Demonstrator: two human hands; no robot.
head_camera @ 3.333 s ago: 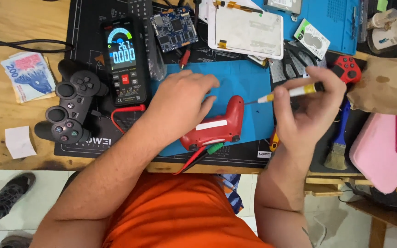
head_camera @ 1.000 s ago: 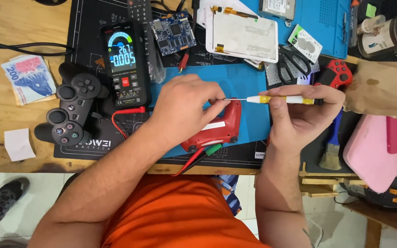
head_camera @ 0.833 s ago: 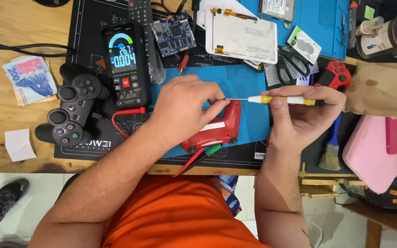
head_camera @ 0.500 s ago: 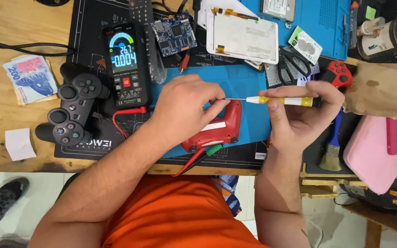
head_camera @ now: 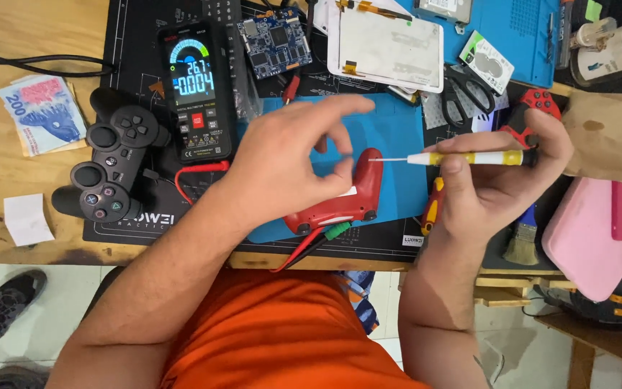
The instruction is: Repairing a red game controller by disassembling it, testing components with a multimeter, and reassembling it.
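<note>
A red game controller shell (head_camera: 347, 196) lies on the blue mat (head_camera: 390, 137) near the table's front edge. My left hand (head_camera: 289, 162) hovers just above its left part with the fingers spread and nothing in them. My right hand (head_camera: 494, 176) is shut on a small screwdriver (head_camera: 469, 158) with a yellow and white handle. It lies level, its thin tip pointing left over the red shell's upper end, just right of my left fingertips.
A black game controller (head_camera: 113, 162) and a lit multimeter (head_camera: 194, 90) sit at the left. A circuit board (head_camera: 275, 39), a white panel (head_camera: 386, 47) and scissors (head_camera: 462, 97) lie behind. A pink case (head_camera: 599, 238), a brush (head_camera: 523, 241) and a paper bag (head_camera: 610, 137) are at the right.
My left hand has let go of the screwdriver tip and opened its fingers, lifting off the red shell. The right hand still holds the screwdriver level.
</note>
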